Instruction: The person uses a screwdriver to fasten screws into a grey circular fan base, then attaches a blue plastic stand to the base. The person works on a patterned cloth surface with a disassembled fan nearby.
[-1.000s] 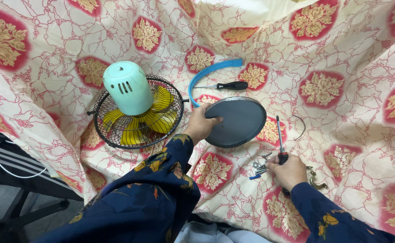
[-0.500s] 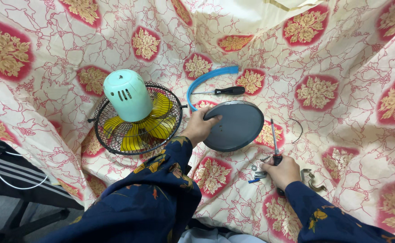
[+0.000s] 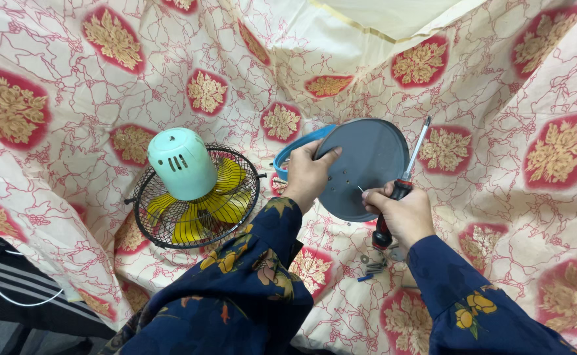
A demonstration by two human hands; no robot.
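Head view. Your left hand (image 3: 307,176) is gripping the grey round plate (image 3: 364,167) by its left rim, thumb lying across the face, and is holding it tilted above the patterned cloth (image 3: 78,79), near the middle of the cloth. Your right hand (image 3: 403,213) is closing around the black-and-red handle of a screwdriver (image 3: 401,187), whose shaft is pointing up and to the right past the plate's right rim; a small screw (image 3: 361,190) is sticking out between thumb and forefinger, just beside the plate's face. A blue curved strip (image 3: 295,148) is lying on the cloth behind the plate, partly hidden by your left hand. Loose screws and washers (image 3: 370,261) are resting on the cloth below your right hand, toward the near edge. Toward the left side of the cloth, a fan (image 3: 196,194) is lying face down, its mint-green motor housing (image 3: 181,163) standing up over the yellow blades and black wire guard.
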